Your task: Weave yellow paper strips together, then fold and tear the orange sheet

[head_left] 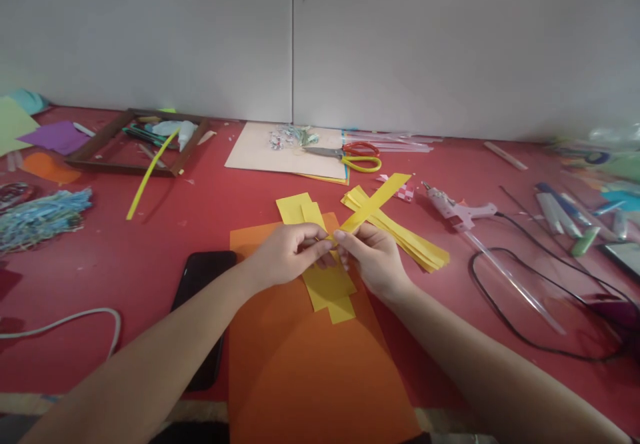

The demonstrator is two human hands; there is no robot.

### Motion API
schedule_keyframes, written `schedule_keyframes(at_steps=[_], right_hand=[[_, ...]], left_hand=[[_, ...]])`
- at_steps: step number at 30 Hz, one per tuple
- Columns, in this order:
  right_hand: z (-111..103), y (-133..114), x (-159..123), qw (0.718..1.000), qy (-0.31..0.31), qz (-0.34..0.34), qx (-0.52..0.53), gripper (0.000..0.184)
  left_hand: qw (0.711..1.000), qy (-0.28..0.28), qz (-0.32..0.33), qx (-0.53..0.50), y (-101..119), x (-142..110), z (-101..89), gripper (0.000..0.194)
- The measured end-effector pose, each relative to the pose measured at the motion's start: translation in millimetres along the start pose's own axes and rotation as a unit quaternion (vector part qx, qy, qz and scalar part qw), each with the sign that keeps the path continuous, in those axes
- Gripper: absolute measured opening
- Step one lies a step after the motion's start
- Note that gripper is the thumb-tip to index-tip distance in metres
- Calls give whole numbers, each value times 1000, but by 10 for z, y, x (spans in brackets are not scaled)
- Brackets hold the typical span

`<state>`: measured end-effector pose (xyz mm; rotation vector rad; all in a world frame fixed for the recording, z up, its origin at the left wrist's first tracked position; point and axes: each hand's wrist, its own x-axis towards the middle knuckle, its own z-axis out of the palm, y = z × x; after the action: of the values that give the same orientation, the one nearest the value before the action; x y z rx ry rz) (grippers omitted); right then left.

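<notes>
A yellow paper strip (pixel 379 200) is pinched at its lower end between both hands, its free end slanting up to the right. The fingers of my left hand (pixel 289 252) are closed on that end, and my right hand (pixel 373 257) grips it with thumb and forefinger. Just below lie overlapping yellow paper pieces (pixel 330 291), partly hidden by my fingers, on a large orange sheet (pixel 315 364). More yellow strips (pixel 413 237) are stacked to the right of my right hand, behind the held strip.
Scissors (pixel 363 157) rest on pale sheets (pixel 255 154) at the back. A pink glue gun (pixel 457 211) with a looping black cord (pixel 505 344) lies right. A black phone (pixel 207 284) sits left, beneath my forearm. Beyond it stands a wooden frame (pixel 125 166) holding small tools.
</notes>
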<state>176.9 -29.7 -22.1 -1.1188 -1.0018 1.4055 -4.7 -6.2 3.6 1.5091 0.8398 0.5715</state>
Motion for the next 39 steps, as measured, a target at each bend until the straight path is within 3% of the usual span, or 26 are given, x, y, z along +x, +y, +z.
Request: schedule_keyframes(at_steps=[13,23,32,39], right_hand=[[-52,-47,44,999,17,-3,39,36],[-60,47,-2,999,-29,16,4,32],[-33,-45,48,995,37,52,81,33],[-42,-54,47,993,34,52,99,31]], left_hand=[[999,17,-25,9,-11,-18,-24,25],[1000,13,-25,-4,-32,-11,7,27],[999,0,-32,-9,-27,-16,8,25],[999,-3,-41,-11,-42,-18,14,27]])
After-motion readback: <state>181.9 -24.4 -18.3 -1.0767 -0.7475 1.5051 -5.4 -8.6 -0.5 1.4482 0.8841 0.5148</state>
